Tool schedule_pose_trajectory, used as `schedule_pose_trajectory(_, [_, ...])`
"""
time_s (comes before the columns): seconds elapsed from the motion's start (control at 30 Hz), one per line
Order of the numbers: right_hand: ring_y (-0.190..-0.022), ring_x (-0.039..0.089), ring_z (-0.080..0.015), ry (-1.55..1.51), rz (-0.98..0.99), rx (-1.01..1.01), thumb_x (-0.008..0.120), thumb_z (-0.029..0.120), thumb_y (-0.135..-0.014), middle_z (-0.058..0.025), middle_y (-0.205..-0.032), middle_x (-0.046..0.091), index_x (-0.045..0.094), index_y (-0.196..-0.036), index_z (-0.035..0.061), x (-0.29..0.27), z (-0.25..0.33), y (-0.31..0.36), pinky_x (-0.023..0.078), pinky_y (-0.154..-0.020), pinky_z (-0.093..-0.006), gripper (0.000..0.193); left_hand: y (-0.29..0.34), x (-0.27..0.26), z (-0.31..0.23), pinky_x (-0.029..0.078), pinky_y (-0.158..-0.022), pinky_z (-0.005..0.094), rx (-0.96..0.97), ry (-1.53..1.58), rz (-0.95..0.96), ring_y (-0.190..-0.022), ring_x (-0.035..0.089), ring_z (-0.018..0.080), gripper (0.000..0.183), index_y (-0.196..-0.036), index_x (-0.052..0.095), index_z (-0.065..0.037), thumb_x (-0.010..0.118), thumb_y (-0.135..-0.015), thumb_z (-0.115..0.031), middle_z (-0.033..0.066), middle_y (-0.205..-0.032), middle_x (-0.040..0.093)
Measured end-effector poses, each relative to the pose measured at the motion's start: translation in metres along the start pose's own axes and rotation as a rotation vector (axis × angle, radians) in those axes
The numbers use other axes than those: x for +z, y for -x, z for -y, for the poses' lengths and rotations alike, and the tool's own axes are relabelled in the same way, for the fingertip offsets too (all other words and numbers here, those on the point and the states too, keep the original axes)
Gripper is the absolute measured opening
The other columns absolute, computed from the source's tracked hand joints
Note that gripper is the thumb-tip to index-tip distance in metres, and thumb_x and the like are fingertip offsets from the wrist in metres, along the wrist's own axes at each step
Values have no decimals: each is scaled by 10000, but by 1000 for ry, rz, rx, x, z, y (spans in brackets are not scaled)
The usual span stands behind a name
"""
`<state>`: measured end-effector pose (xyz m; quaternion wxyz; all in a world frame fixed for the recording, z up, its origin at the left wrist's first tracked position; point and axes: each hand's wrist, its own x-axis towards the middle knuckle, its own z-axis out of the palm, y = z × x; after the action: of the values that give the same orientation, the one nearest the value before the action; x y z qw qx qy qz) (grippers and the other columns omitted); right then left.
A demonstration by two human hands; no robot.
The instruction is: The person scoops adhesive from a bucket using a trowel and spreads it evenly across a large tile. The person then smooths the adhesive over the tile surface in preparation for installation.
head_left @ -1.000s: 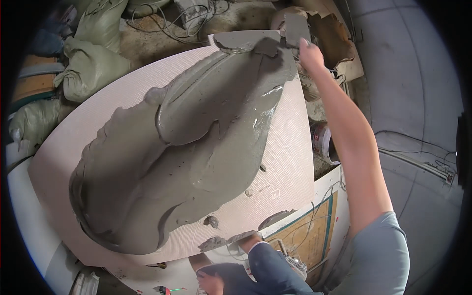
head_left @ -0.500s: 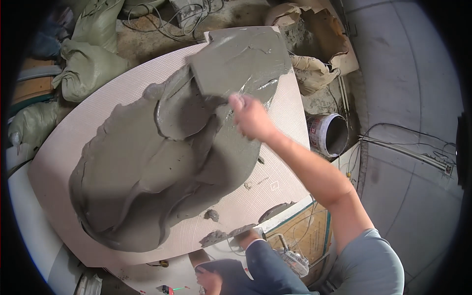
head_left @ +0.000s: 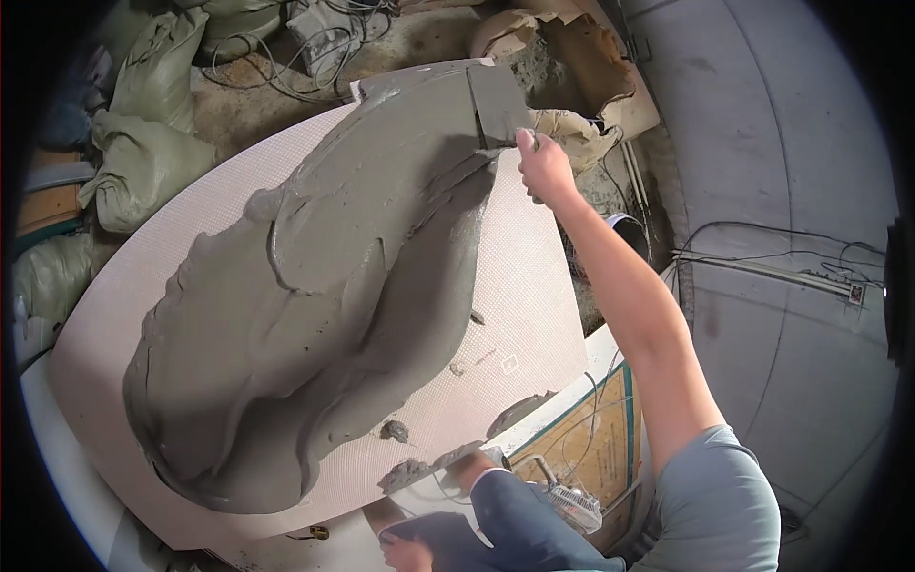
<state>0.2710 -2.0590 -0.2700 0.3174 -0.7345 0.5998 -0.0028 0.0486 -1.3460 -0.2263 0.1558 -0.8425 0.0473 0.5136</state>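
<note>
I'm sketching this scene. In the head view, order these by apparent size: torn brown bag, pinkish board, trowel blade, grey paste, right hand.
1. Pinkish board, by its whole outline
2. Grey paste
3. Torn brown bag
4. Right hand and trowel blade: too alike to rank

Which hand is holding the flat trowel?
The right hand, at the upper right of the panel, grips the trowel; the left hand lies apart, on a leg.

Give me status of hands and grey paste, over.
Right hand grips trowel; left hand by leg; grey paste uneven on panel; loose clump beside paste.
</note>
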Motion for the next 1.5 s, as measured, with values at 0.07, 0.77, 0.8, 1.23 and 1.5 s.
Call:
schedule_pose_trajectory(0.07, [-524,539,-139,-258,86,-5,487,488,-1016,-60,-710,591,608,-1116,-10,-8,-6,-12,467,-487,-337,522,-4,-3,-4,480,-977,563,-59,3,79,-1181,571,466,904,-1436,331,106,725,-843,-451,343,-1322,510])
schedule_pose_trajectory(0.77, [-615,614,-157,-137,157,-54,502,486,-998,-80,-750,618,627,-1138,2,-28,-17,6,510,-525,-352,519,-2,-38,-19,476,-992,561,-58,-12,186,-1202,563,480,833,-1467,329,64,630,-910,-477,325,-1352,518])
schedule_pose_trajectory(0.8, [-601,596,-149,-185,192,-49,503,484,-1001,-79,-756,615,623,-1131,-4,-26,-11,-4,505,-516,-340,520,-4,-30,-17,474,-978,542,-87,-33,153,-1168,572,455,858,-1471,323,56,676,-877,-452,303,-1321,512])
schedule_pose_trajectory(1.23, [-759,663,-293,-137,561,92,448,502,-1039,-178,-782,650,572,-1170,-7,17,-69,189,519,-774,-430,540,-13,-14,-4,481,-923,493,-134,-129,132,-1077,592,403,925,-1475,269,89,731,-837,-396,258,-1267,488])
schedule_pose_trajectory(1.5, [-765,699,-426,493,398,-283,485,525,-1008,-227,-807,702,514,-1094,18,45,-71,220,569,-690,-512,516,-18,-53,9,473,-950,525,-89,-132,108,-1114,592,420,869,-1488,252,45,707,-873,-367,271,-1284,502])
